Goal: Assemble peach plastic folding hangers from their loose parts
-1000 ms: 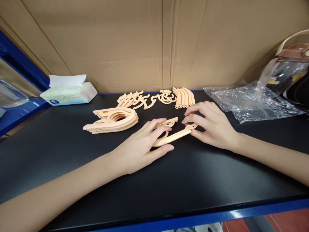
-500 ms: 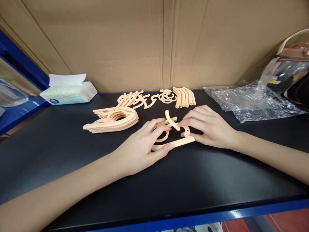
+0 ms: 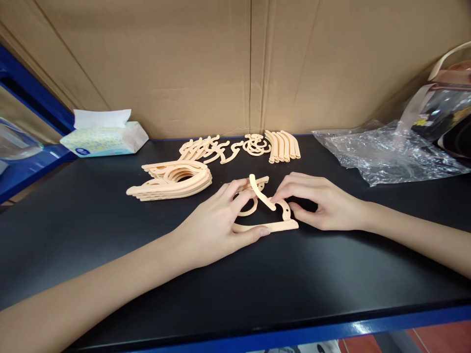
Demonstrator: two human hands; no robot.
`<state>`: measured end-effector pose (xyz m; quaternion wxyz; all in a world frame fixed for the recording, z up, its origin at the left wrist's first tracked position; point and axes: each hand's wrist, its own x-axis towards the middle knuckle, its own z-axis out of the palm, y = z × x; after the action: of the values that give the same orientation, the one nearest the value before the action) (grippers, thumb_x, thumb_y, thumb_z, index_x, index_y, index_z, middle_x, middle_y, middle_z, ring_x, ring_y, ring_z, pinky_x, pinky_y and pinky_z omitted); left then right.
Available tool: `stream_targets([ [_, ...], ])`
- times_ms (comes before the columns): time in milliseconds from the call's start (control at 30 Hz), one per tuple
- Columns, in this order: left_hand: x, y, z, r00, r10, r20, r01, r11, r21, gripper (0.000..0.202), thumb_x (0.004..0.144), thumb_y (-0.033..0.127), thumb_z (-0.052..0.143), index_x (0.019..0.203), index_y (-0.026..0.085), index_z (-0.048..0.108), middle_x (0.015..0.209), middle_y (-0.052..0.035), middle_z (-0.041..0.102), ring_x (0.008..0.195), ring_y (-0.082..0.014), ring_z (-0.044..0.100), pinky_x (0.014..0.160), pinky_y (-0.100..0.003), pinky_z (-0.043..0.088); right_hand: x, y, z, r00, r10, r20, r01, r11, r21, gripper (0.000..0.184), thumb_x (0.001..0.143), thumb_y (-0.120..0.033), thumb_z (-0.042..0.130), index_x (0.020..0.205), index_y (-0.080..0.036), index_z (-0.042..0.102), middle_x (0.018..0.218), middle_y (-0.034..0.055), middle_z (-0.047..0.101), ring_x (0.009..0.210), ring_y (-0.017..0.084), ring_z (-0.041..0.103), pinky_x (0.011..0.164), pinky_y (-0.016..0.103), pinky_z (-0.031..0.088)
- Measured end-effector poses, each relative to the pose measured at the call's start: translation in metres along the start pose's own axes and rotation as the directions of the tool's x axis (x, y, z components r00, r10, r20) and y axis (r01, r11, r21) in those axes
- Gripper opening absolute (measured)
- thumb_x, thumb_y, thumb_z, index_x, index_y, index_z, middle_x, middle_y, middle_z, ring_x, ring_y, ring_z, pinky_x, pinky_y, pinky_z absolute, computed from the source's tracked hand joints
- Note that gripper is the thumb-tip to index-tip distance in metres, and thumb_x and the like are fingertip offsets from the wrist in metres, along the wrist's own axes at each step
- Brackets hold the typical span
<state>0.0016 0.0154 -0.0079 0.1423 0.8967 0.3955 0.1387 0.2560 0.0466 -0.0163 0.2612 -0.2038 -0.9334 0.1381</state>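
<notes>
A peach plastic folding hanger [image 3: 274, 226] lies on the black table [image 3: 257, 294] between my hands. My left hand [image 3: 213, 228] presses its left part down, thumb on the lower arm and fingers over the ring. My right hand [image 3: 320, 201] pinches the hanger's right end, where a short curved arm [image 3: 260, 192] stands tilted up from the joint. A stack of assembled hangers [image 3: 172, 180] lies behind my left hand.
Loose peach parts lie at the back: hook pieces [image 3: 206, 149], ring pieces [image 3: 255, 145] and curved arms [image 3: 284, 145]. A tissue pack [image 3: 105, 138] sits far left, a crumpled clear plastic bag [image 3: 386, 152] far right. A cardboard wall [image 3: 221, 63] closes the back.
My right hand slid toward me along the hanger and a curved arm swung up from flat. The hanger shifted slightly nearer. My left hand stayed pressed on it.
</notes>
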Motion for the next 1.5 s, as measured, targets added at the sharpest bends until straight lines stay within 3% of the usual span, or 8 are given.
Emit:
stream_targets([
  [267, 0.001, -0.0004, -0.0003, 1.0, -0.007, 0.008, 0.008, 1.0, -0.005, 0.054, 0.092, 0.058, 0.051, 0.134, 0.025, 0.047, 0.147, -0.0072, 0.038, 0.133, -0.0258, 0.044, 0.112, -0.041, 0.042, 0.0002, -0.0006, -0.0026, 0.999, 0.025, 0.039, -0.026, 0.999, 0.028, 0.032, 0.084, -0.001, 0.047, 0.107, -0.019, 0.061, 0.09, 0.0035, 0.062, 0.081, 0.015, 0.054, 0.073, 0.027, 0.044],
  [633, 0.0005, 0.0001, -0.0005, 1.0, -0.002, 0.01, 0.002, 1.0, 0.003, 0.062, 0.092, 0.063, 0.047, 0.14, 0.024, 0.043, 0.151, -0.0103, 0.037, 0.137, -0.0296, 0.04, 0.112, -0.047, 0.041, 0.0003, -0.0015, -0.0035, 0.999, 0.013, 0.043, -0.013, 1.0, 0.008, 0.039, 0.077, 0.003, 0.04, 0.102, -0.019, 0.06, 0.085, 0.0024, 0.063, 0.078, 0.014, 0.053, 0.07, 0.026, 0.044],
  [933, 0.0003, -0.0006, 0.0001, 1.0, 0.024, 0.01, -0.024, 1.0, 0.007, 0.053, 0.094, 0.058, 0.048, 0.136, 0.026, 0.045, 0.15, -0.008, 0.036, 0.137, -0.0267, 0.04, 0.114, -0.043, 0.039, 0.0013, 0.0003, -0.0028, 1.0, 0.004, 0.031, -0.003, 0.999, -0.039, 0.032, 0.083, 0.001, 0.042, 0.1, -0.019, 0.059, 0.082, 0.001, 0.062, 0.075, 0.013, 0.052, 0.067, 0.025, 0.043],
  [1167, -0.0001, -0.002, 0.0011, 0.999, 0.041, 0.016, -0.042, 0.998, 0.05, 0.056, 0.095, 0.059, 0.045, 0.138, 0.024, 0.042, 0.152, -0.0082, 0.035, 0.139, -0.027, 0.036, 0.116, -0.045, 0.036, 0.0024, -0.0001, -0.0029, 0.999, 0.002, 0.044, 0.001, 0.996, -0.084, 0.016, 0.095, -0.014, 0.044, 0.1, -0.019, 0.059, 0.081, 0.002, 0.06, 0.074, 0.013, 0.052, 0.067, 0.027, 0.042],
  [1500, -0.0006, -0.0026, 0.0016, 0.999, 0.046, 0.017, -0.047, 0.995, 0.085, 0.053, 0.096, 0.058, 0.044, 0.135, 0.022, 0.046, 0.152, -0.0105, 0.037, 0.14, -0.0283, 0.037, 0.115, -0.046, 0.037, 0.0025, 0.0013, -0.0019, 0.999, -0.005, 0.054, 0.015, 0.983, -0.182, 0.016, 0.099, -0.022, 0.045, 0.1, -0.019, 0.06, 0.082, 0.0026, 0.062, 0.074, 0.014, 0.052, 0.067, 0.028, 0.042],
])
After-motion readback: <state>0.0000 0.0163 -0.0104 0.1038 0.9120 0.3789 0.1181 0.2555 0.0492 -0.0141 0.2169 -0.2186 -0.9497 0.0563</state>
